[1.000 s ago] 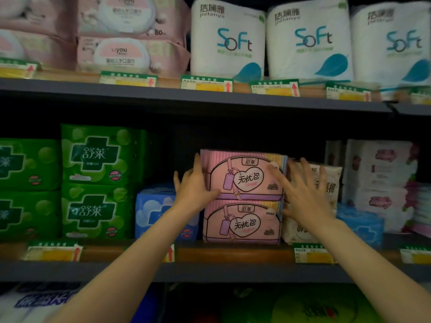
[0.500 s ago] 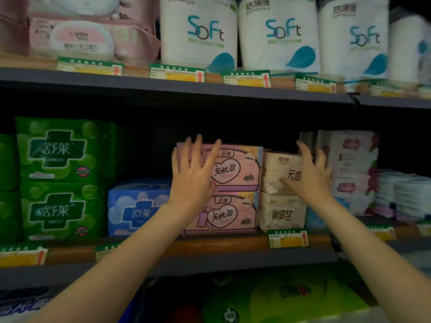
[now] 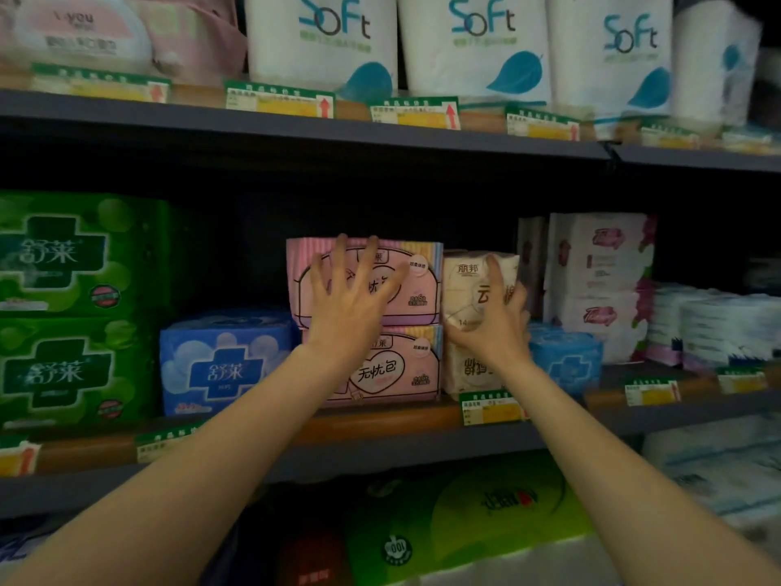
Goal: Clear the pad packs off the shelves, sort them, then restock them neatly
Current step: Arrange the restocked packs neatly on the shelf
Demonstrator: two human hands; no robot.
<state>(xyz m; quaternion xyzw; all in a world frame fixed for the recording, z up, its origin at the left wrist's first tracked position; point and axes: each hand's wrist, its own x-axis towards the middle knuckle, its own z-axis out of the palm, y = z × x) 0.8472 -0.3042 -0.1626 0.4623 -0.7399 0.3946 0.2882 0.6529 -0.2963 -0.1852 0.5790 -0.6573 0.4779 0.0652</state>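
Two pink packs stacked mid-shelf; beside them two cream packs, apparently stacked likewise

- you're working in dim light; the shelf recess behind the packs is near black.
- your view blurs and bends toward the edges, worst top right.

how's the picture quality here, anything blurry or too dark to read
Head view: dim overall, the gap under the upper shelf nearly black; tissue rolls and right edge smeared by motion blur; pink pack under the left hand stays legible; wide-angle lens bows the shelves.
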